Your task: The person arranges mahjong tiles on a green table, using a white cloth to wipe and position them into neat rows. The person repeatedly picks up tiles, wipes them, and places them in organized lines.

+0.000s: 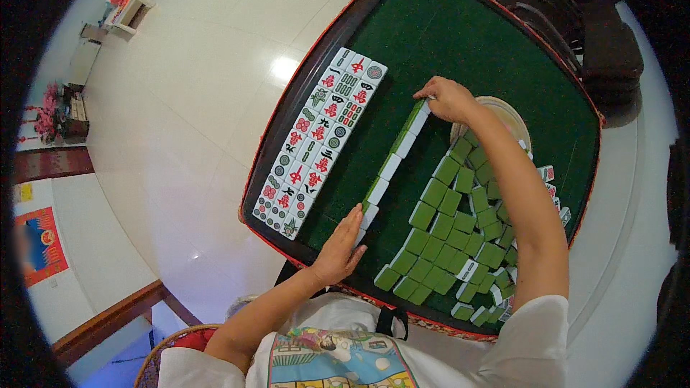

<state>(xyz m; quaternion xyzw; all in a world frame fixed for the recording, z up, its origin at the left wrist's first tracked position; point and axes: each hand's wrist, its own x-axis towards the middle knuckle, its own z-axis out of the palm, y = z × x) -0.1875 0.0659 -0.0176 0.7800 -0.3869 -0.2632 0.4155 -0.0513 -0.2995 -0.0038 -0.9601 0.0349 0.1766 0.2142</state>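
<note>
A single straight row of mahjong tiles (401, 146) runs slantwise across the green table, its blank white sides toward the right and green along its left edge. At the row's near end lies my left hand (338, 250), fingers along its left side and thumb to the right. My right hand (446, 98) holds the far end with bent fingers. Left of the row, a block of face-up mahjong tiles (318, 143) is packed three wide. To the right spreads a loose field of mahjong tiles (444, 226), mostly green backs up; my right forearm hides part of it.
A round, pale lidded container or dish (506, 110) sits beyond the loose tiles, partly behind my forearm. Several tiles (550, 188) lie along the right side. The mahjong table (426, 16) has a dark, red-edged rim. Dark chairs (609, 59) stand at the far right.
</note>
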